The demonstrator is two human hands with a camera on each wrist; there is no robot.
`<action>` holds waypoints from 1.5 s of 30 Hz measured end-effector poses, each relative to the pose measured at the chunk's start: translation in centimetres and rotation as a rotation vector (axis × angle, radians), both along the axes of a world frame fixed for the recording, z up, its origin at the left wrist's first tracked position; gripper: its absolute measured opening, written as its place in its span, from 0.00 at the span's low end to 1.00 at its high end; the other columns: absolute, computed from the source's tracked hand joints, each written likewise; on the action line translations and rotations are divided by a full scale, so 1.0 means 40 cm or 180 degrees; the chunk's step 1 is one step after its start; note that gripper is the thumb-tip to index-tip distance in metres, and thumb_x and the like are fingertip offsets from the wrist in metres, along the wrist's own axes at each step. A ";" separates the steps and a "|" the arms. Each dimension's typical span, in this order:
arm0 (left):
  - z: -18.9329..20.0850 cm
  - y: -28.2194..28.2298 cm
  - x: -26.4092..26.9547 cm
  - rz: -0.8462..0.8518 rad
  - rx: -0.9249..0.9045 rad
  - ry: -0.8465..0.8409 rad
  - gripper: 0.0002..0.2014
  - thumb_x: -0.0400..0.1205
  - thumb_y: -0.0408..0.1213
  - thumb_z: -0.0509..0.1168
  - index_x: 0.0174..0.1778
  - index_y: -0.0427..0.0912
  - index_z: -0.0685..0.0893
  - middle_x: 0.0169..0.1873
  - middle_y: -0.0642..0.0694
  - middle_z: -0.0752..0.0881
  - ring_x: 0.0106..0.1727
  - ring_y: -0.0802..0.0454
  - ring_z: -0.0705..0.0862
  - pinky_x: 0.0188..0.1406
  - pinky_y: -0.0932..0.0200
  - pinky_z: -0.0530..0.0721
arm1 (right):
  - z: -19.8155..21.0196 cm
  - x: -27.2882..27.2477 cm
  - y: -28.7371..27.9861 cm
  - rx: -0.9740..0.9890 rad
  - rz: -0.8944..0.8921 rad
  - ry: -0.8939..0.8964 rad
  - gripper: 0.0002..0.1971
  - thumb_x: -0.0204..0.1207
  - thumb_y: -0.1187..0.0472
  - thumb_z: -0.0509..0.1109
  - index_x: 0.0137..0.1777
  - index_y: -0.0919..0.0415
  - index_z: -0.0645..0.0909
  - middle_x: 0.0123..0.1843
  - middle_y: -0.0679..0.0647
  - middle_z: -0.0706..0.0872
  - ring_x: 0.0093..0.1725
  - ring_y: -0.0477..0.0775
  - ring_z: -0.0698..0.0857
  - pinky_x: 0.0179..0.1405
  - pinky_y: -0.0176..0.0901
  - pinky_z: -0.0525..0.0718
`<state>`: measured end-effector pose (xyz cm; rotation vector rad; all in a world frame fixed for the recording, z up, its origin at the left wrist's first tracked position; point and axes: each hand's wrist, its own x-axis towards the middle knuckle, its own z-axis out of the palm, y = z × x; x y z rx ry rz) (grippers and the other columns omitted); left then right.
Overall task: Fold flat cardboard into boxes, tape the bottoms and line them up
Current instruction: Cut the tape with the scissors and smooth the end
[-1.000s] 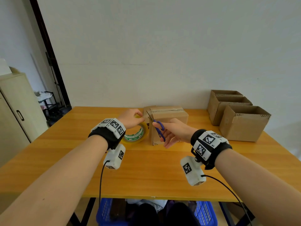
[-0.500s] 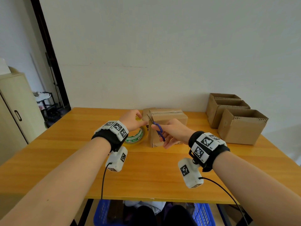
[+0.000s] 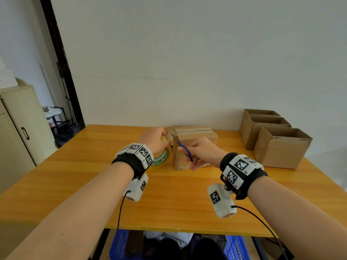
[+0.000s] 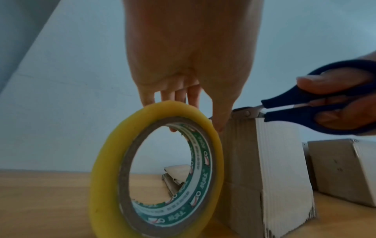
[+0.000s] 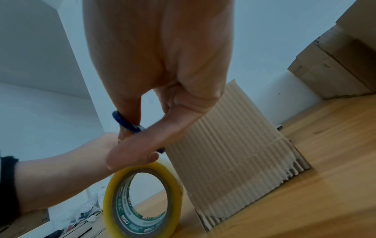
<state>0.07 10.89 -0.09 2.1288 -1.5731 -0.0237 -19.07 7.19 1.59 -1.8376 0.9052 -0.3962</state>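
Note:
A cardboard box (image 3: 195,145) stands upside down mid-table, clear tape along its top seam. My left hand (image 3: 155,139) grips a yellow tape roll (image 3: 162,158) on edge against the box's left side; in the left wrist view the fingers curl over the roll (image 4: 156,169). My right hand (image 3: 201,152) holds blue-handled scissors (image 3: 185,149), blades pointing up-left at the box's top left corner. The left wrist view shows the scissors (image 4: 317,112) at that corner with the blades behind my thumb. In the right wrist view the box (image 5: 234,153) and the roll (image 5: 142,199) sit below my fingers.
Three open-topped finished boxes (image 3: 281,147) stand in a row at the table's right rear. A flat piece of cardboard (image 4: 175,177) lies behind the roll. A cabinet (image 3: 16,132) stands left, and blue crates (image 3: 120,244) sit under the table (image 3: 75,184).
Both hands have stayed at the box's top left corner with the roll and scissors. The head view has shifted slightly; nothing else has visibly moved.

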 end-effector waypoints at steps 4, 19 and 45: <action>-0.005 0.008 -0.001 -0.0125 -0.0174 -0.0161 0.12 0.80 0.48 0.66 0.57 0.48 0.80 0.56 0.49 0.85 0.54 0.51 0.83 0.51 0.53 0.83 | -0.008 0.000 -0.003 -0.0007 0.0044 -0.0038 0.16 0.77 0.51 0.71 0.38 0.66 0.84 0.32 0.58 0.87 0.27 0.52 0.88 0.27 0.38 0.88; 0.006 0.004 0.030 -0.0221 -0.0191 0.0518 0.06 0.78 0.38 0.70 0.49 0.47 0.82 0.56 0.49 0.84 0.60 0.50 0.81 0.59 0.54 0.79 | -0.007 -0.005 -0.019 0.0056 0.0205 0.0030 0.21 0.76 0.50 0.72 0.47 0.73 0.84 0.34 0.59 0.87 0.28 0.52 0.88 0.31 0.40 0.89; 0.028 0.032 0.042 -0.0635 -0.0008 0.0672 0.12 0.81 0.32 0.66 0.60 0.43 0.86 0.62 0.46 0.84 0.65 0.51 0.80 0.67 0.55 0.76 | -0.012 -0.029 -0.029 0.0031 0.0144 -0.0006 0.21 0.75 0.50 0.72 0.49 0.73 0.85 0.36 0.58 0.88 0.30 0.53 0.88 0.34 0.42 0.89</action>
